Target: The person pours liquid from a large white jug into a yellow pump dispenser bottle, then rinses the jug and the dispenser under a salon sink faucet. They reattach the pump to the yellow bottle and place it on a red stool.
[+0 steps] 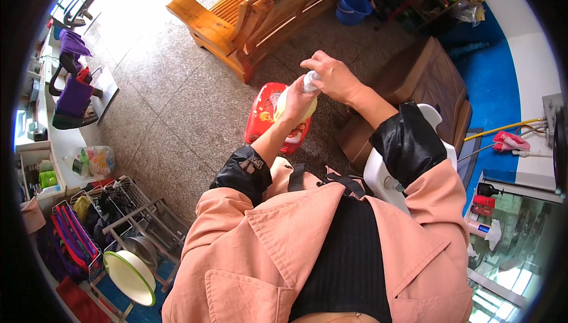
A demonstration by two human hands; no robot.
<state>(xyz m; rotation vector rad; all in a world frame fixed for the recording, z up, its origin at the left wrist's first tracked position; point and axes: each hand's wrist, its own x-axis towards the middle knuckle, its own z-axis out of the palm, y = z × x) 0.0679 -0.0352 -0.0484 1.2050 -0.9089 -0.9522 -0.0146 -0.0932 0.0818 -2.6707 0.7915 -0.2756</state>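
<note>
My left hand (296, 101) is wrapped around the neck of a pale yellow bottle (309, 111) with a clear and white top. At that white cap or pump (310, 81) are the fingers of my right hand (330, 76), bent around it from the right. Whether the cap is loose cannot be told. Below the bottle, a glossy red patterned container (262, 119) shows near the floor; my left forearm covers part of it. What it is exactly is unclear.
An orange wooden bench (213, 25) stands ahead, with a blue bucket (353, 9) behind it. To the right are a brown padded seat (437, 88) and a white basin (377, 174). Wire baskets (128, 190) and a green-rimmed basin (129, 278) are at lower left.
</note>
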